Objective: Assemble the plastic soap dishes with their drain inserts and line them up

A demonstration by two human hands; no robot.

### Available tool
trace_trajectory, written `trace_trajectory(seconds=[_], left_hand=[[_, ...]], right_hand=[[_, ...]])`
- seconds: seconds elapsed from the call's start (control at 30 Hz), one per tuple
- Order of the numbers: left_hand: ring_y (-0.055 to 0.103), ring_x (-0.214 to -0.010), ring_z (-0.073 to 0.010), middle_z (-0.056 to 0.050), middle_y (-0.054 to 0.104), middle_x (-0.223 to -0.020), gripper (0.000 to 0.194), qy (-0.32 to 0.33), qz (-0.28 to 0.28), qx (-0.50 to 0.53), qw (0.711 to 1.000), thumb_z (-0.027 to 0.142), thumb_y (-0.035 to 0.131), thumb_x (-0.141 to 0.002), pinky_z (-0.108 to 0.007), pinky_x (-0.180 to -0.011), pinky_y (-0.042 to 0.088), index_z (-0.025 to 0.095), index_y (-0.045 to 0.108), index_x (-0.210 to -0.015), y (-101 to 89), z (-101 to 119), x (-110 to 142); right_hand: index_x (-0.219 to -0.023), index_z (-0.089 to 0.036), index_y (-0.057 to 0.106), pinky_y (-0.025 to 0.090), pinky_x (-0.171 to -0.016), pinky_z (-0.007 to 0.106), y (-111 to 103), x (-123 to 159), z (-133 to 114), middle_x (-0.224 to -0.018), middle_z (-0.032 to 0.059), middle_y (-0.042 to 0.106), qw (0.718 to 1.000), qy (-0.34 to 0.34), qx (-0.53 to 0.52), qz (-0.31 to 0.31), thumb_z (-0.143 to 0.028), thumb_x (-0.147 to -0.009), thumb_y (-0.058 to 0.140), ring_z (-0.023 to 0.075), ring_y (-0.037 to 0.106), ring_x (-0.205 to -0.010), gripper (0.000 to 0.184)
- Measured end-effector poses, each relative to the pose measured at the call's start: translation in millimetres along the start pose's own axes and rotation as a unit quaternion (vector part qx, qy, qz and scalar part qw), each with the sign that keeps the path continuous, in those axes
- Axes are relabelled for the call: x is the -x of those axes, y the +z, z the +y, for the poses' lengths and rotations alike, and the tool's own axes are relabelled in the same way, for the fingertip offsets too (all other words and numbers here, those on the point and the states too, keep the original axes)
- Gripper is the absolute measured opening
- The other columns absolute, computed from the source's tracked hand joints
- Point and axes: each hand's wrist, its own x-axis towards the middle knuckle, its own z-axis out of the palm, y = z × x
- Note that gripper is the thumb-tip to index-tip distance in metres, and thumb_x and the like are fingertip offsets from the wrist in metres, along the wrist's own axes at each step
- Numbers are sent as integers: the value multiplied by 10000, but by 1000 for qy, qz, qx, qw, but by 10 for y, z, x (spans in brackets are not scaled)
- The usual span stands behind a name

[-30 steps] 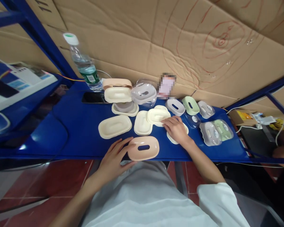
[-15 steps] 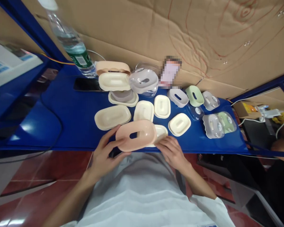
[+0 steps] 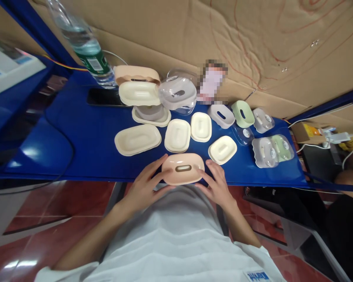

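A peach oval soap dish (image 3: pixel 174 180) with a slot in its middle sits at the front edge of the blue table, between my two hands. My left hand (image 3: pixel 147 182) grips its left end, thumb at the near side and fingers along the far side and rim. At the opposite end, my right hand (image 3: pixel 216 184) holds it the same way, with fingertips on the rim. The cream dish seen beneath it earlier is hidden now. Just beyond lie a cream oblong dish (image 3: pixel 138 140) and smaller cream dishes (image 3: pixel 178 135), (image 3: pixel 222 150).
Stacked soap dishes (image 3: pixel 139 94) and a clear-covered grey one (image 3: pixel 178 94) stand at the back. Lidded grey and green boxes (image 3: pixel 264 152) sit on the right. A water bottle (image 3: pixel 95 62), a dark phone (image 3: pixel 104 97) and a cardboard wall (image 3: pixel 164 35) border the far side.
The peach dish has moved right and down over the cream dish, which it now covers. My right hand has shifted from the cream dish to the peach one's right end.
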Motion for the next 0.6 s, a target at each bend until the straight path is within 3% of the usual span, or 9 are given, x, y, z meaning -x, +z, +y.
trace_trajectory(seconds=[0.13, 0.33, 0.6], left_hand=[[617, -1466, -350, -203, 507, -1681, 466, 21, -12, -39, 999, 322, 786, -1002, -511, -1182, 571, 232, 635, -1434, 30, 7, -18], [613, -1476, -338, -188, 471, -1712, 475, 15, -9, -34, 999, 302, 765, -1015, -490, -1199, 568, 236, 625, -1464, 28, 10, -24], [562, -1528, -339, -157, 438, -1741, 513, -12, -18, -5, 1000, 302, 721, -1041, -500, -1229, 545, 274, 580, -1533, 13, -7, 12]], right_hand=[[-1608, -268, 533, 503, -1225, 486, 18, -50, -18, -1587, 145, 628, 999, 24, -14, -32, -258, -1070, 686, 286, 603, -1477, 560], [-1645, -265, 497, 530, -1200, 495, 2, -63, -6, -1662, 156, 555, 996, 46, -30, -66, -273, -1109, 602, 300, 575, -1515, 546], [-1636, -296, 514, 535, -1200, 502, 17, -111, -74, -1668, 143, 550, 995, 77, -42, -50, -262, -1106, 584, 303, 572, -1519, 535]])
